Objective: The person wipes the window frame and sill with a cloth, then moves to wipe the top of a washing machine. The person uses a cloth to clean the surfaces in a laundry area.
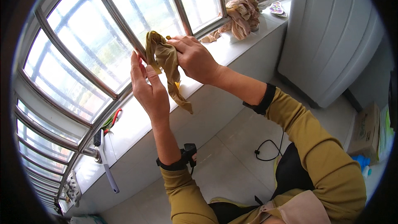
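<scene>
My right hand point(197, 57) grips an olive-brown cloth point(168, 56) at its upper right. The cloth is bunched and looped at the top against the upright metal window bar point(124, 28), and a twisted end hangs down over the sill's front edge. Just left of the cloth is my left hand point(149, 91), fingers raised beside the bar and thumb close to the cloth's lower loop. Whether the left fingers pinch cloth or bar is hidden.
A white tiled sill point(214, 51) runs below the barred window. On it are bundled pinkish-beige cloth point(242, 17), red and green peppers point(112, 121) and a long-handled brush point(105, 161) overhanging the edge. A grey-white appliance point(329, 37) and a cardboard box point(363, 130) stand right.
</scene>
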`<state>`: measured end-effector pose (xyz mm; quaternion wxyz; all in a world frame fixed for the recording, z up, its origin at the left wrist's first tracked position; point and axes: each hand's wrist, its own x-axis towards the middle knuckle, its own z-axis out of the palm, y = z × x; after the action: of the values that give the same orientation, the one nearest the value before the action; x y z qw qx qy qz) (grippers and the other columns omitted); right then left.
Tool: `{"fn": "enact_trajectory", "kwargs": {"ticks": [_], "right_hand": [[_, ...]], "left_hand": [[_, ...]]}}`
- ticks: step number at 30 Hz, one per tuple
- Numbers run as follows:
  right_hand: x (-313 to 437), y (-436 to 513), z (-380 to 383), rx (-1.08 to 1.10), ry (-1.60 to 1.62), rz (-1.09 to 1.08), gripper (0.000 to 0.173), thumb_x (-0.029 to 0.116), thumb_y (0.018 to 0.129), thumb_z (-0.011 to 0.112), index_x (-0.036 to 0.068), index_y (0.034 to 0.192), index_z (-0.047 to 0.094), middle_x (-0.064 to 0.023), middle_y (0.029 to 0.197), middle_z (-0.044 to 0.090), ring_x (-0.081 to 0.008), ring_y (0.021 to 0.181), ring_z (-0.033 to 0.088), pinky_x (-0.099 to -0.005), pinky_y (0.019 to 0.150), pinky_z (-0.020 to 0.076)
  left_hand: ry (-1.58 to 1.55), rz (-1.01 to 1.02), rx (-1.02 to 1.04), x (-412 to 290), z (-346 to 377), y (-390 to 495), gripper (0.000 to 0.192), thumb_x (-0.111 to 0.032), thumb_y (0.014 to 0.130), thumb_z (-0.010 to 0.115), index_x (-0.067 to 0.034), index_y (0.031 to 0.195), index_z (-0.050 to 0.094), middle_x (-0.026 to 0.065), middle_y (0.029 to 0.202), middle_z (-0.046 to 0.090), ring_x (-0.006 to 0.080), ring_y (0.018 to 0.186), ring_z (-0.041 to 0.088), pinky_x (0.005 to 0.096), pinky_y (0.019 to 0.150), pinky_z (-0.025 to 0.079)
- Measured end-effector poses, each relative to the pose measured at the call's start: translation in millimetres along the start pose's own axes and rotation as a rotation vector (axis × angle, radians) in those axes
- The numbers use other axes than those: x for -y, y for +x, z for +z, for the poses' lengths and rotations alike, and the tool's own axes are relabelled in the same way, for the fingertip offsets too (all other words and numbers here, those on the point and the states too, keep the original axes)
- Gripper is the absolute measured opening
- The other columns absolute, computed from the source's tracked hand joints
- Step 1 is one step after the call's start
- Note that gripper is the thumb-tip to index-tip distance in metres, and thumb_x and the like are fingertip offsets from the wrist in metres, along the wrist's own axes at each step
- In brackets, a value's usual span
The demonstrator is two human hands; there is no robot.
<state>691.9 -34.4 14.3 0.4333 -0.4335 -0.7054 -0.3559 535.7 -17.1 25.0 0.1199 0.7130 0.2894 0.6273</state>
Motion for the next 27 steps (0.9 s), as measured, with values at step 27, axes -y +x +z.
{"fn": "enact_trajectory", "kwargs": {"ticks": [27], "right_hand": [[-53.6, -149.8, -84.7, -0.321, 0.194, 0.617, 0.046, -0.016, 0.071, 0.057, 0.008, 0.111, 0.062, -0.0107, 0.110, 0.064, -0.0285, 0.106, 0.061, -0.0352, 0.091, 0.0510]], "left_hand": [[0.146, 0.231, 0.259, -20.3, 77.8, -70.3, 0.039, -0.002, 0.091, 0.051, -0.002, 0.130, 0.053, 0.0162, 0.122, 0.059, 0.0292, 0.112, 0.057, 0.0390, 0.094, 0.048]]}}
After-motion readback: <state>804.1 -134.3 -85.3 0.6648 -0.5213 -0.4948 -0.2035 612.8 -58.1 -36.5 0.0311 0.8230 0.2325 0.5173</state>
